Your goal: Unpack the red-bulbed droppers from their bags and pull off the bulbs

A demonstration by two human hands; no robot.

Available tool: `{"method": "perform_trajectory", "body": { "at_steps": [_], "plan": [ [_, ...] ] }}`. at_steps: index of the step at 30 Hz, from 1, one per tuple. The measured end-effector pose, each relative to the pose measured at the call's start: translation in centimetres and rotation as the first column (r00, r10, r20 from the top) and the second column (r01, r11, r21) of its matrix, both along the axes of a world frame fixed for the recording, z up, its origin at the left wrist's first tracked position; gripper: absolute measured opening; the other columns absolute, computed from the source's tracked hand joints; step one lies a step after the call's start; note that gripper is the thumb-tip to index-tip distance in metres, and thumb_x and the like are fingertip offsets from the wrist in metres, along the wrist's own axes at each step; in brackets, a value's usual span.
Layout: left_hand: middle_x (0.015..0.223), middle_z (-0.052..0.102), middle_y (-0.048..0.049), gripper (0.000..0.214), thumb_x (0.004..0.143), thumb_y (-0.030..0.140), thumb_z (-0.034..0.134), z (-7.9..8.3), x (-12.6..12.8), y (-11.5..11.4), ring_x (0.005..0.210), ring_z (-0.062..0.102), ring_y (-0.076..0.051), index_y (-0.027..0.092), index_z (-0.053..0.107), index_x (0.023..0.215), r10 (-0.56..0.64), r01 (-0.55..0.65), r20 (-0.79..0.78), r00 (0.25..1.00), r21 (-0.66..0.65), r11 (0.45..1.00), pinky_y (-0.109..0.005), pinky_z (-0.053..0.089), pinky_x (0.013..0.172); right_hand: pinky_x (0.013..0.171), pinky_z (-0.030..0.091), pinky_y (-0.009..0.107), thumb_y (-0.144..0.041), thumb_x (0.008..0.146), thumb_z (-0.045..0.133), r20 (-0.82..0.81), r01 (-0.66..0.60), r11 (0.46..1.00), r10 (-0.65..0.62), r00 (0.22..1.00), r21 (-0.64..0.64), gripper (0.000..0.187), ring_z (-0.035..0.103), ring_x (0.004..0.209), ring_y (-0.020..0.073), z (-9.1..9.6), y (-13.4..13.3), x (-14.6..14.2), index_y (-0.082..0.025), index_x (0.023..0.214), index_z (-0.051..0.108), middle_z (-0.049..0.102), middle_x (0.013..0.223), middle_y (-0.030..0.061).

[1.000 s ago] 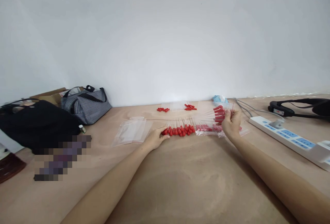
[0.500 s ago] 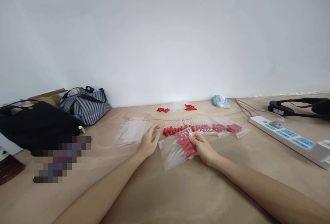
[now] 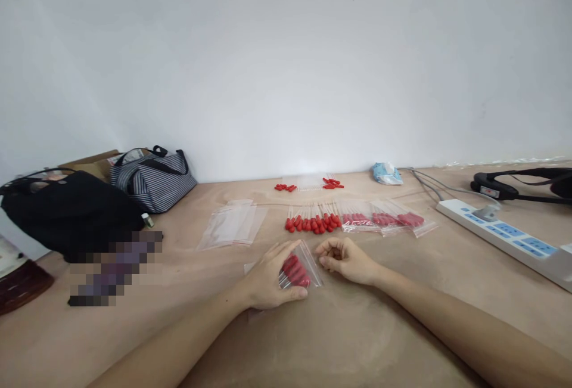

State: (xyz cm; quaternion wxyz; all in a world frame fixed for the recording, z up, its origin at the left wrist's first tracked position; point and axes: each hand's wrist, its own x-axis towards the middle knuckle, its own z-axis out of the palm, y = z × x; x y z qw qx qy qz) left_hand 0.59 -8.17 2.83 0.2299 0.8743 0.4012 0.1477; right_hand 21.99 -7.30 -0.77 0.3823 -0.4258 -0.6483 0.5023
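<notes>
A clear zip bag holding red-headed sticks lies on the table in front of me. Over its left part rests my left hand, thumb and fingers spread around the red heads; it covers much of the bag. My right hand is just right of the bag's edge, fingers curled in, with nothing visible in them. Beyond the hands is a row of loose red-headed sticks. Filled zip bags overlap to the right of that row. Flat clear bags are stacked to the left.
Smaller red pieces lie near the wall beside a clear bag. A power strip, a black headset and a tissue pack are on the right. Striped bag and black bag stand left.
The filled bag has moved down and left onto the table, its red heads now under my left hand. My right hand has let go of it and curled its fingers.
</notes>
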Motion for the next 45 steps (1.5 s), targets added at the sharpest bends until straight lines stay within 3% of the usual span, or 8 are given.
{"method": "perform_trajectory", "body": {
  "at_steps": [4, 8, 16, 19, 23, 30, 39, 45],
  "plan": [
    [0.134, 0.035, -0.0106, 0.078, 0.065, 0.042, 0.063, 0.1, -0.1, 0.0, 0.123, 0.031, -0.028, 0.017, 0.028, 0.13, -0.022, 0.022, -0.01, 1.0, -0.008, 1.0, -0.043, 0.028, 0.101, 0.053, 0.038, 0.021, -0.021, 0.07, 0.058, 0.21, -0.033, 0.983, -0.006, 0.978, 0.182, 0.008, 0.048, 0.056, 0.0078, -0.2, -0.2, 0.3, -0.016, 0.073, 0.063, 0.056, 0.069, -0.0001],
    [0.131, 0.039, -0.0109, 0.076, 0.065, 0.041, 0.064, 0.4, -0.1, 0.1, 0.119, 0.036, -0.026, 0.017, 0.031, 0.128, -0.049, 0.049, 0.003, 0.999, 0.017, 0.999, -0.041, 0.032, 0.099, 0.061, 0.04, 0.023, -0.013, 0.071, 0.053, 0.297, -0.028, 0.954, -0.065, 0.953, 0.299, 0.015, 0.051, 0.066, 0.0104, 0.1, -0.4, 0.0, -0.018, 0.079, 0.065, 0.056, 0.078, 0.0021],
    [0.129, 0.041, -0.0125, 0.075, 0.064, 0.045, 0.065, 0.3, -0.2, 0.2, 0.118, 0.038, -0.027, 0.016, 0.035, 0.126, -0.073, 0.072, 0.011, 0.997, 0.061, 0.996, -0.042, 0.033, 0.097, 0.054, 0.038, 0.02, -0.014, 0.068, 0.058, 0.266, -0.04, 0.942, -0.054, 0.962, 0.334, 0.014, 0.045, 0.056, 0.0068, 0.0, -0.7, -0.2, -0.018, 0.081, 0.062, 0.048, 0.07, -0.0017],
    [0.127, 0.043, -0.0107, 0.059, 0.073, 0.04, 0.058, 0.2, 0.0, 0.5, 0.116, 0.041, -0.025, 0.019, 0.038, 0.125, -0.097, 0.094, 0.033, 0.995, 0.096, 0.991, -0.041, 0.035, 0.096, 0.05, 0.036, 0.019, -0.014, 0.067, 0.06, 0.246, -0.023, 0.931, -0.072, 0.966, 0.364, 0.015, 0.043, 0.053, 0.006, 0.2, -0.9, -0.5, -0.017, 0.081, 0.061, 0.046, 0.067, -0.0029],
    [0.122, 0.048, -0.0077, 0.031, 0.084, 0.023, 0.043, -0.2, 0.5, 1.6, 0.11, 0.047, -0.019, 0.022, 0.053, 0.113, -0.117, 0.099, 0.088, 0.989, 0.184, 0.978, -0.036, 0.038, 0.093, 0.05, 0.037, 0.018, -0.01, 0.066, 0.058, 0.248, -0.045, 0.843, -0.106, 0.963, 0.536, 0.019, 0.045, 0.055, 0.0072, 0.5, -1.2, -0.9, -0.017, 0.084, 0.06, 0.048, 0.067, -0.0024],
    [0.106, 0.057, -0.0076, 0.023, 0.081, 0.014, 0.045, -1.0, 1.1, 2.5, 0.096, 0.055, -0.015, 0.019, 0.064, 0.092, -0.2, 0.146, 0.173, 0.964, 0.282, 0.948, -0.029, 0.044, 0.084, 0.062, 0.043, 0.023, -0.014, 0.074, 0.054, 0.306, -0.141, 0.659, -0.142, 0.941, 0.739, 0.012, 0.051, 0.067, 0.0111, 0.1, -1.4, -0.9, -0.019, 0.082, 0.06, 0.054, 0.074, 0.0019],
    [0.102, 0.058, -0.0066, 0.02, 0.079, 0.011, 0.047, -1.2, 1.1, 2.5, 0.091, 0.057, -0.015, 0.018, 0.064, 0.088, -0.205, 0.146, 0.196, 0.959, 0.279, 0.949, -0.027, 0.045, 0.081, 0.061, 0.043, 0.023, -0.019, 0.075, 0.056, 0.323, -0.144, 0.648, -0.165, 0.932, 0.748, 0.007, 0.052, 0.066, 0.0113, -0.4, -1.2, -0.6, -0.02, 0.08, 0.061, 0.055, 0.074, 0.0023],
    [0.102, 0.058, -0.0061, 0.02, 0.08, 0.012, 0.047, -1.3, 1.1, 2.6, 0.091, 0.057, -0.015, 0.018, 0.064, 0.088, -0.208, 0.15, 0.2, 0.957, 0.27, 0.951, -0.027, 0.045, 0.081, 0.061, 0.042, 0.023, -0.019, 0.077, 0.053, 0.344, -0.176, 0.607, -0.172, 0.923, 0.775, 0.008, 0.051, 0.067, 0.012, -0.3, -1.1, -0.6, -0.02, 0.08, 0.06, 0.055, 0.072, 0.0023]
  ]
}}
